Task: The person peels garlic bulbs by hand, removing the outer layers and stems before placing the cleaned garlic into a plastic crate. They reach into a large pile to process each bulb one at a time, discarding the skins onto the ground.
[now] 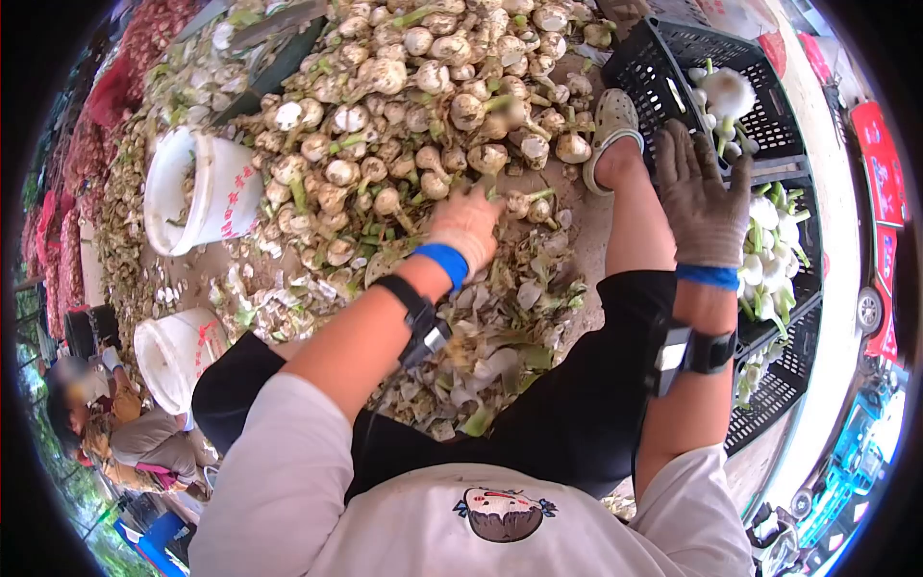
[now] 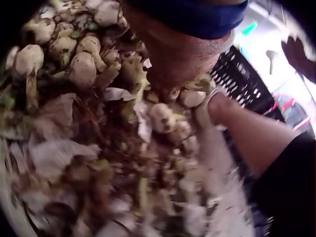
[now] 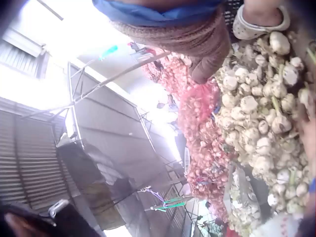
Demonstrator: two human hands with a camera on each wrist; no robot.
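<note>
My gloved left hand (image 1: 466, 226) reaches down to the front of a heap of garlic bulbs (image 1: 385, 125) with cut green stems. A bulb (image 1: 488, 159) lies just beyond its fingertips, and I cannot tell whether the fingers grip anything. My gloved right hand (image 1: 707, 197) is held up with straight, spread fingers and nothing in it. Past its fingertips, a white garlic bulb (image 1: 728, 94) shows over a black crate (image 1: 779, 106); in the left wrist view that bulb (image 2: 271, 57) appears apart from the hand. Trimmed white garlic (image 1: 766, 245) fills the crate beside the right wrist.
Loose peelings and cut leaves (image 1: 481, 356) cover the ground between my legs. White buckets (image 1: 231, 192) stand at the left. Red net sacks (image 1: 72, 212) line the far left, near a seated person (image 1: 144, 433). My shoe (image 1: 615, 125) is beside the crates.
</note>
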